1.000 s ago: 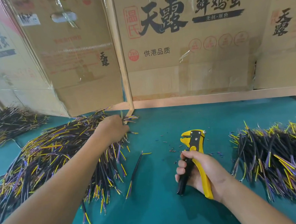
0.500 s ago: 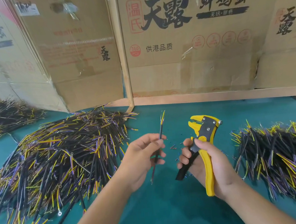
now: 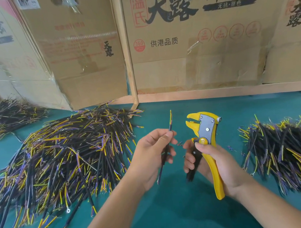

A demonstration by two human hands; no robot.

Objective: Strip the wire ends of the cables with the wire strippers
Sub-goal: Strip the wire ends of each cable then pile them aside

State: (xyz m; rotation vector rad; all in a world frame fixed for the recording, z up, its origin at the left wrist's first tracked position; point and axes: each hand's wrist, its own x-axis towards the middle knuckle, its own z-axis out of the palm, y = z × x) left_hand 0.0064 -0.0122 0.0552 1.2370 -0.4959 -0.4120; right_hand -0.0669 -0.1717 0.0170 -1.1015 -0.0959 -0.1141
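Pinching one cable (image 3: 170, 128) upright, left hand (image 3: 153, 155); right hand (image 3: 215, 162) grips stripper (image 3: 203, 132); not yet stripped, big left pile (image 3: 62, 159) remains.

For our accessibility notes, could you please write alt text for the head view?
A left hand pinches one black cable upright beside yellow wire strippers gripped in the right hand, above a green table with cable piles either side.
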